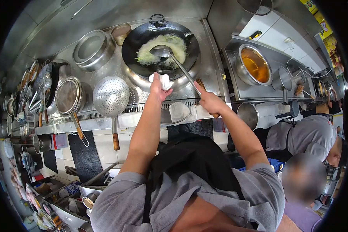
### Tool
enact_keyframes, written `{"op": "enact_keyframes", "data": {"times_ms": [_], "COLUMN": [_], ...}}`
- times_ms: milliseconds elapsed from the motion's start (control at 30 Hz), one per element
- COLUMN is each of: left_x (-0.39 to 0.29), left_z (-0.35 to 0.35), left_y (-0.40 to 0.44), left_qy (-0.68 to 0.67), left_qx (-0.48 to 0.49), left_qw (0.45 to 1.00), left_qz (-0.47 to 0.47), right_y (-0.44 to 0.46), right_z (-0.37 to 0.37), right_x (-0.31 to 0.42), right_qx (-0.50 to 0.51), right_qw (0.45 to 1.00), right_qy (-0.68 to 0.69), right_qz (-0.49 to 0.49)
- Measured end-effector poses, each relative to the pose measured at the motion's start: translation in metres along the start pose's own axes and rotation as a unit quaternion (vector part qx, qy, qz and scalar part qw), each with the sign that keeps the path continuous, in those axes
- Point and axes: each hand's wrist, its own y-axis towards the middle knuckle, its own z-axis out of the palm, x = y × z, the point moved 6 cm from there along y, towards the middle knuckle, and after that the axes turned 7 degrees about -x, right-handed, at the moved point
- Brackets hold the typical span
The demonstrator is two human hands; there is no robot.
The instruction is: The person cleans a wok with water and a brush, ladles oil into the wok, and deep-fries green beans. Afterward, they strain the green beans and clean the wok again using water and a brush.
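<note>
In the head view a large black wok sits on the stove, holding bubbling pale liquid with green stalks in it. My left hand is closed on a folded white cloth at the wok's near rim. Fingers of my right hand wrap round the long handle of a metal ladle. The ladle's bowl rests over the food in the wok, and its wooden end shows below my fist. Beside that hand, the bristles of a brown brush stick up, partly hidden.
Left of the wok lie a perforated skimmer, a mesh strainer and stacked metal pots. A pot of amber liquid stands on the right counter. Another person in a grey shirt is bent over at right.
</note>
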Motion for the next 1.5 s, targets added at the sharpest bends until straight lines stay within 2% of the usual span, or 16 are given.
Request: {"op": "enact_keyframes", "data": {"times_ms": [133, 200, 333, 367, 500, 633, 667, 700, 733, 767, 800, 833, 900, 967, 1200, 1500], "left_x": [-0.012, -0.015, -0.008, -0.008, -0.003, 0.008, 0.008, 0.004, 0.000, 0.000, -0.002, -0.002, -0.016, -0.031, -0.082, -0.137], "left_z": [0.003, 0.000, 0.003, 0.004, 0.011, 0.009, 0.008, 0.007, 0.003, 0.002, -0.001, -0.010, -0.015, -0.034, -0.141, -0.268], "left_y": [-0.008, 0.010, 0.028, 0.026, 0.021, -0.018, -0.030, -0.042, -0.052, -0.062, -0.068, -0.063, -0.085, -0.097, -0.124, -0.148], "left_qy": [0.018, 0.022, -0.031, -0.036, -0.092, -0.171, -0.194, -0.215, -0.224, -0.251, -0.279, -0.273, -0.271, -0.276, -0.258, -0.286], "left_qx": [-0.011, -0.062, -0.065, -0.101, -0.097, -0.105, -0.087, -0.068, -0.071, -0.052, -0.031, -0.006, -0.024, -0.030, -0.031, -0.048], "left_qw": [1.000, 0.998, 0.997, 0.994, 0.990, 0.977, 0.975, 0.972, 0.969, 0.965, 0.959, 0.962, 0.961, 0.958, 0.960, 0.952], "left_qz": [-0.016, -0.009, -0.038, -0.034, 0.049, 0.074, 0.070, 0.068, 0.074, 0.047, 0.022, 0.016, 0.050, 0.073, 0.099, 0.096], "right_y": [0.028, 0.046, 0.070, 0.072, 0.056, 0.017, 0.013, 0.010, 0.008, 0.006, 0.005, 0.003, 0.008, 0.012, 0.044, 0.106], "right_z": [-0.004, -0.009, -0.027, -0.033, -0.040, -0.073, -0.086, -0.100, -0.115, -0.129, -0.145, -0.158, -0.172, -0.173, -0.124, -0.078], "right_x": [-0.034, -0.053, -0.065, -0.069, -0.085, -0.112, -0.120, -0.127, -0.129, -0.130, -0.124, -0.117, -0.105, -0.079, 0.032, 0.197], "right_qx": [-0.024, -0.033, -0.049, -0.053, -0.077, -0.124, -0.105, -0.124, -0.123, -0.143, -0.141, -0.103, -0.132, -0.106, -0.062, -0.032], "right_qw": [0.999, 0.998, 0.996, 0.996, 0.997, 0.989, 0.993, 0.988, 0.989, 0.982, 0.979, 0.990, 0.976, 0.980, 0.981, 0.948], "right_qy": [-0.025, -0.034, -0.075, -0.070, -0.003, 0.029, 0.007, -0.001, -0.038, -0.057, -0.067, -0.064, -0.078, -0.098, -0.139, -0.210], "right_qz": [0.007, 0.031, 0.029, 0.028, 0.016, -0.072, -0.053, -0.094, -0.078, -0.112, -0.133, -0.079, -0.157, -0.140, -0.122, -0.236]}}
